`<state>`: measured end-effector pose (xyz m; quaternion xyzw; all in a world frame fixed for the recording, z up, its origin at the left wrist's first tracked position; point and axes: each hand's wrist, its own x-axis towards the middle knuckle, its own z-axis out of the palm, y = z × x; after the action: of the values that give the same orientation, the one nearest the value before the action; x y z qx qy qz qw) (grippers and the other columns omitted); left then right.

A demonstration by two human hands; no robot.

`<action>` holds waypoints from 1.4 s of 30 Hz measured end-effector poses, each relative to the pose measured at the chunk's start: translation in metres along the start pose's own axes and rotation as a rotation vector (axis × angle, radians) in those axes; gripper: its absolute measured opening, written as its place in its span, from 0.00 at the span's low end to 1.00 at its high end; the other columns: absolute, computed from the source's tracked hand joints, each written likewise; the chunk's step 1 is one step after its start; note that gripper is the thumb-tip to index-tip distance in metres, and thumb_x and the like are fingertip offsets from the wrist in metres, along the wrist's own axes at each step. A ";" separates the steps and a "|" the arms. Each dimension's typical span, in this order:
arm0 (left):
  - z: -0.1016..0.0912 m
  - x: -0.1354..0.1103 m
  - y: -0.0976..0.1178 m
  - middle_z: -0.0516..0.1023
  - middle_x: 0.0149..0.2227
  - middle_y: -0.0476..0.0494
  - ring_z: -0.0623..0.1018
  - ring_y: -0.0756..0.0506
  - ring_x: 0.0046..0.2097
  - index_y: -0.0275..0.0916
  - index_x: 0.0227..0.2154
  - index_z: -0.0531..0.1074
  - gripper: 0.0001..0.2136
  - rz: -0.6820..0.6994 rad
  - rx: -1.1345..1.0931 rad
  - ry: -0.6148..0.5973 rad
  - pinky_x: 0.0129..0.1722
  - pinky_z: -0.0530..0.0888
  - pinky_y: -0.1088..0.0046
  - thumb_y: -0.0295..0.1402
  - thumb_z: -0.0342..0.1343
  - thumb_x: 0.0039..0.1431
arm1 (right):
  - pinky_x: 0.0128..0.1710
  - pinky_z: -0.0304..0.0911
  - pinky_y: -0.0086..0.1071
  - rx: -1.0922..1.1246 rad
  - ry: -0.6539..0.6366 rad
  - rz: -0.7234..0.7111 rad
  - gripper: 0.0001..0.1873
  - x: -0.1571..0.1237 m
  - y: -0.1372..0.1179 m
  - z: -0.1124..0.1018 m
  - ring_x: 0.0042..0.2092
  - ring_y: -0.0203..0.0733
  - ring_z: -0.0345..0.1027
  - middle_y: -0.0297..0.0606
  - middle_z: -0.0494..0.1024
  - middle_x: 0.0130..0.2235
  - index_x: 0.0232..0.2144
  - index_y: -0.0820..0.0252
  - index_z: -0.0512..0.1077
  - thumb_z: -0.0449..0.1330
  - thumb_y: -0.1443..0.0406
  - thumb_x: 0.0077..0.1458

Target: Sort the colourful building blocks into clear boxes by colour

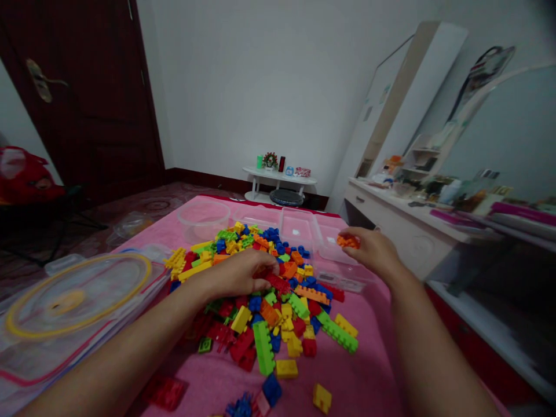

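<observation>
A heap of coloured plastic building bricks (pixel 263 341) covers the middle of the pink cloth. My left hand (pixel 243 271) reaches into it, fingers curled onto a red building brick (pixel 278 282); part of the grip is hidden. Off to the right, my right hand (pixel 376 250) pinches an orange building brick (pixel 347 241) over a clear plastic container (pixel 332 252). Another clear container (pixel 299 223) stands just left of that one, and a round clear tub (pixel 203 223) sits beyond the heap at the far left.
Clear lids, one with a yellow ring (pixel 78 296), are stacked at the left. Loose bricks, including a yellow one (pixel 322 398), lie near the front of the pink cloth (pixel 351 376). A cluttered white dresser (pixel 391 208) stands at the right.
</observation>
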<state>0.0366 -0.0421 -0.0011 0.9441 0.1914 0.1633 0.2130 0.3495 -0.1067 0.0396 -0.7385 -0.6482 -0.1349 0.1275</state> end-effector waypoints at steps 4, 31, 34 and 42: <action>-0.002 -0.001 0.002 0.73 0.30 0.49 0.70 0.50 0.31 0.39 0.35 0.72 0.08 -0.009 -0.014 0.006 0.30 0.62 0.78 0.32 0.55 0.50 | 0.34 0.61 0.31 0.098 -0.167 -0.059 0.20 0.003 0.001 0.016 0.40 0.43 0.71 0.37 0.78 0.41 0.43 0.52 0.73 0.59 0.57 0.46; -0.016 0.036 -0.058 0.75 0.48 0.41 0.72 0.44 0.49 0.41 0.48 0.71 0.20 -0.167 0.224 0.180 0.50 0.65 0.71 0.30 0.54 0.50 | 0.26 0.51 0.28 0.123 -0.439 -0.293 0.18 -0.028 -0.092 -0.003 0.31 0.39 0.66 0.35 0.76 0.32 0.36 0.53 0.74 0.61 0.66 0.36; -0.020 0.054 -0.064 0.77 0.44 0.42 0.75 0.43 0.43 0.43 0.47 0.72 0.24 -0.177 0.212 -0.040 0.43 0.68 0.73 0.35 0.61 0.42 | 0.29 0.53 0.28 0.172 -0.380 -0.250 0.18 -0.024 -0.088 -0.012 0.33 0.40 0.67 0.37 0.76 0.33 0.38 0.54 0.73 0.59 0.64 0.40; -0.025 0.055 -0.046 0.79 0.31 0.45 0.75 0.45 0.35 0.41 0.31 0.79 0.13 -0.162 0.295 -0.060 0.34 0.68 0.75 0.32 0.63 0.36 | 0.28 0.53 0.27 0.342 -0.255 -0.220 0.20 -0.015 -0.088 -0.005 0.33 0.40 0.66 0.38 0.75 0.34 0.40 0.57 0.72 0.60 0.62 0.41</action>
<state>0.0612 0.0285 0.0111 0.9511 0.2822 0.0876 0.0901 0.2599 -0.1106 0.0399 -0.6422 -0.7490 0.0583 0.1524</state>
